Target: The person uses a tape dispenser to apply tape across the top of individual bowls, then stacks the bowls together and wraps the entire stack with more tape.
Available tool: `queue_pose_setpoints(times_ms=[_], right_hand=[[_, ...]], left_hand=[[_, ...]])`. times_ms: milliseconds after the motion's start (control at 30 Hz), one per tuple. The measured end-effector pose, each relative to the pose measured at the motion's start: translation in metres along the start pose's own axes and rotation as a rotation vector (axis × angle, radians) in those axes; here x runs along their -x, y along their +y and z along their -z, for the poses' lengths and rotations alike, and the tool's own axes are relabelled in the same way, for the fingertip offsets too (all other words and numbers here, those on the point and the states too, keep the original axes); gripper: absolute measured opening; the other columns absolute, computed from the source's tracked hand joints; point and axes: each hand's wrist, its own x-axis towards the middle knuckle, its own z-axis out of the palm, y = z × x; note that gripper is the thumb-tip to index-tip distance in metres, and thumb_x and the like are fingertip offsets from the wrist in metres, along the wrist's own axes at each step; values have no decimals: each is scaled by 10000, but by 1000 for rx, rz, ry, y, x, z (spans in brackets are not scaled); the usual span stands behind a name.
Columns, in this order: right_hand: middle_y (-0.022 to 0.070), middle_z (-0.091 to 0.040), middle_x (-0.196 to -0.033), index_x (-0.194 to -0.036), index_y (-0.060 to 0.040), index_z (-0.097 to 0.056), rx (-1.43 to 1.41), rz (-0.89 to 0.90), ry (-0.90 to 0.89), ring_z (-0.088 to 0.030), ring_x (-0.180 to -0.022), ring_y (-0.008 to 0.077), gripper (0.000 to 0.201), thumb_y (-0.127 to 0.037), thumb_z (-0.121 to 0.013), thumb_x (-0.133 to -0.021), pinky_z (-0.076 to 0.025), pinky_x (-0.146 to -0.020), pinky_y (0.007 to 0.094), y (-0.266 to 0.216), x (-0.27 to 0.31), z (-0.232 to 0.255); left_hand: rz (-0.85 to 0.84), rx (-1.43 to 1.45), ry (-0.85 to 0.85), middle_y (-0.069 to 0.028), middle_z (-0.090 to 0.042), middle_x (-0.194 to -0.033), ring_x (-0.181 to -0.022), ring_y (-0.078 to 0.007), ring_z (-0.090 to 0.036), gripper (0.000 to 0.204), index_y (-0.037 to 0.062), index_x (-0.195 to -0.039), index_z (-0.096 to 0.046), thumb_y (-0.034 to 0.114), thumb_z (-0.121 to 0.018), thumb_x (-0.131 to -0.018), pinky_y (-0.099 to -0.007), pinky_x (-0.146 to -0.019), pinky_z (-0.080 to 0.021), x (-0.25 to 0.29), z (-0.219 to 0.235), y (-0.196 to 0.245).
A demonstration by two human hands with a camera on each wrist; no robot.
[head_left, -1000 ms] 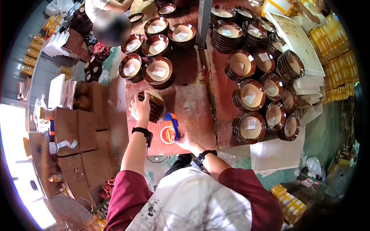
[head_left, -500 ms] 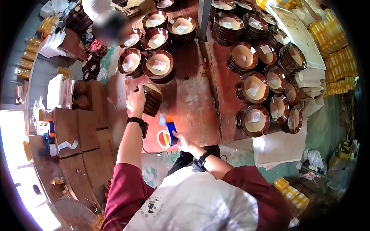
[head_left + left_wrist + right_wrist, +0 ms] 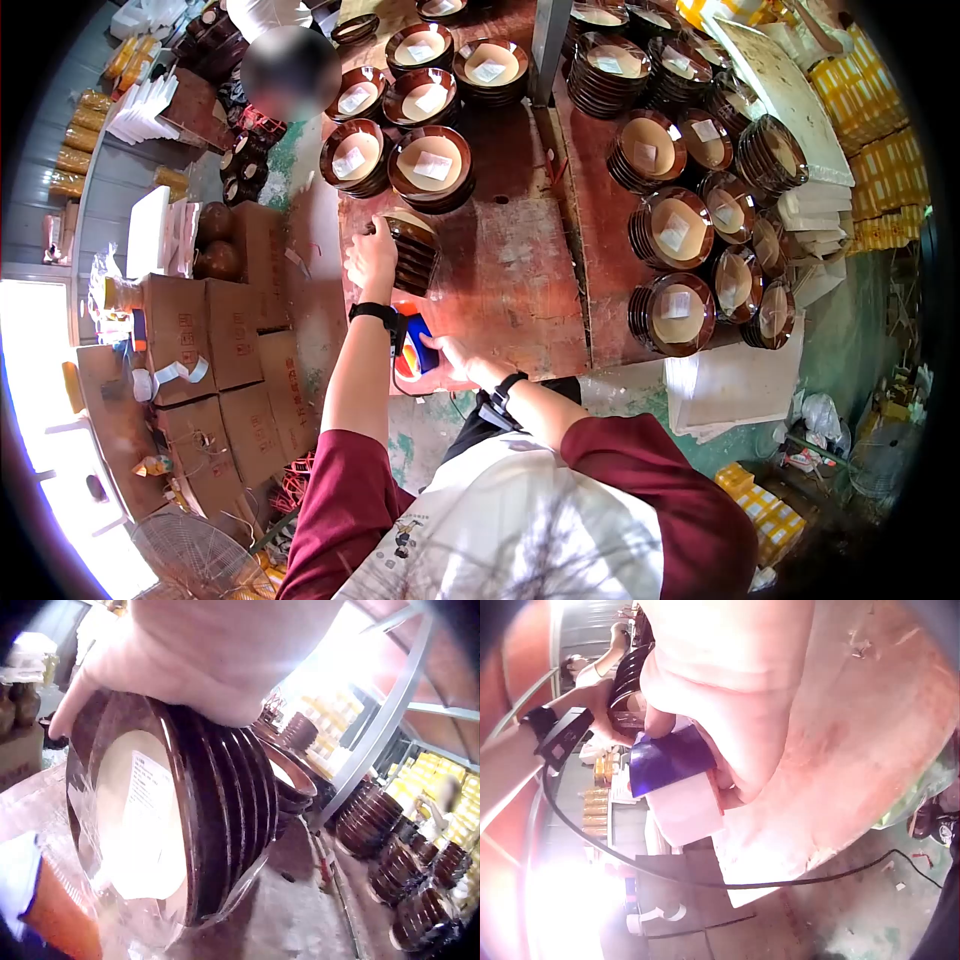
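My left hand [image 3: 372, 262] grips a stack of glossy brown bowls [image 3: 416, 258] tipped on its side on the red table. In the left wrist view the hand lies over the top of the rims, and clear film or tape stretches across the bowls' cream face [image 3: 112, 802], where a printed white label [image 3: 146, 825] shows. My right hand [image 3: 458, 360] holds a blue and orange tape dispenser [image 3: 420, 343] near the table's front edge, just below the stack and beside the left wrist. Fingers and thumb wrap its blue body [image 3: 673, 759] in the right wrist view.
More stacked bowls with labels stand behind [image 3: 432, 170] and to the right [image 3: 672, 228]. A grey metal post [image 3: 549, 50] rises between two red tables. Cardboard boxes [image 3: 235, 330] are piled at left; another person [image 3: 268, 12] is at the far left. A black cable [image 3: 727, 885] hangs below the right hand.
My right hand has moved the tape dispenser left and turned it, so it now sits close by the left wrist. The left hand keeps its hold on the tilted bowls.
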Motion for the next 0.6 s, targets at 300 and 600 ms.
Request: queue_pose_setpoints(times_ms=[300,600], right_hand=[[80,-732,-1019,-1120,-15,-656,18,-4,57,-695,-893,206,340,-315,-517,-1041,-545,-812,368,-6,-22,-35],[-9,-715,-975,-1071,-124,-683,410,-97,-79,-642,-843,135,333,-432,-578,-999,-501,-806,348,28,-34,-48]], left_hand=[[-75,-40,-54,-253,-628,-1336,-1310,-390,-545,825,-41,-1316,-625,620,-274,-967,-526,-1170,-275,1,3,-3],[-39,-8,-25,-238,-548,-1440,-1368,-414,-473,850,-47,-1357,-589,643,-280,-968,-564,-1176,-254,3,1,-5]])
